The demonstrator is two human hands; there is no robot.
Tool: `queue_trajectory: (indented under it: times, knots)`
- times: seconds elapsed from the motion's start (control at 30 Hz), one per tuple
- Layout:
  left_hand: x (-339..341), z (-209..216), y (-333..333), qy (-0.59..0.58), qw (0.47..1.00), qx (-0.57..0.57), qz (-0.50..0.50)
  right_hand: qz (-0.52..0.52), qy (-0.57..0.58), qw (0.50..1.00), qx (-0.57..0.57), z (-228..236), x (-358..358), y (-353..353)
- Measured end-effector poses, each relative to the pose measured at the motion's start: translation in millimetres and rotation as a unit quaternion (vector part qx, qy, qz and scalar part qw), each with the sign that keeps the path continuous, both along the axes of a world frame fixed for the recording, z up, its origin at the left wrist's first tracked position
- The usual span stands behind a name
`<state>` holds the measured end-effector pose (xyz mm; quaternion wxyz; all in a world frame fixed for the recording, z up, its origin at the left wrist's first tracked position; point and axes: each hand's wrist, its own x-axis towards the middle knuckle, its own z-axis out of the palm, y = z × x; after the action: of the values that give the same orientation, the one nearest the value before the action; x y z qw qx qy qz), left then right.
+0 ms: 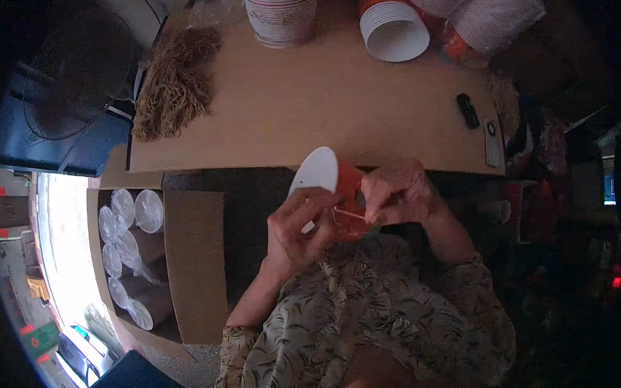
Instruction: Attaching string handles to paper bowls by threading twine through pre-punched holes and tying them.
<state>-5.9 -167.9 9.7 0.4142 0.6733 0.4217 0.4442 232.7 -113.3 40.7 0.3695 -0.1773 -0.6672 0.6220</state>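
Note:
Just off the table's near edge, my left hand point(298, 225) is closed on a paper bucket point(350, 180), orange outside and white inside. The bucket lies tilted, its white mouth turned to the left. My right hand point(398, 194) pinches a thin pale cord point(352, 214) against the bucket's right side. That cord stretches between the fingers of both hands across the orange wall. A small dark spot shows on the white inner wall. My fingers hide much of the lower part of the bucket.
On the cardboard-topped table point(308, 119) lie a bundle of brown cords point(177, 82), a black-green tool point(467, 110) and a pale flat object point(491, 141). Stacked buckets point(282, 17) and lying ones point(395, 30) line the far side. An open carton point(198, 266) holds several plastic-wrapped stacks point(149, 210).

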Motion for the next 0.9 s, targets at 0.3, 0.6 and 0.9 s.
queue_trajectory:
  times: [0.3,0.6,0.9]
  knots:
    - [-26,50,15,0.259,0.953,0.144,-0.054,-0.041,-0.009,0.994,0.101,45,17,-13]
    - [-73,8,160,0.411,0.877,0.232,-0.091,-0.299,0.098,0.930,-0.188,19,60,-19]
    - [-55,5,207,0.354,0.864,0.352,0.072,-0.191,0.307,0.863,-0.352,-11,24,8]
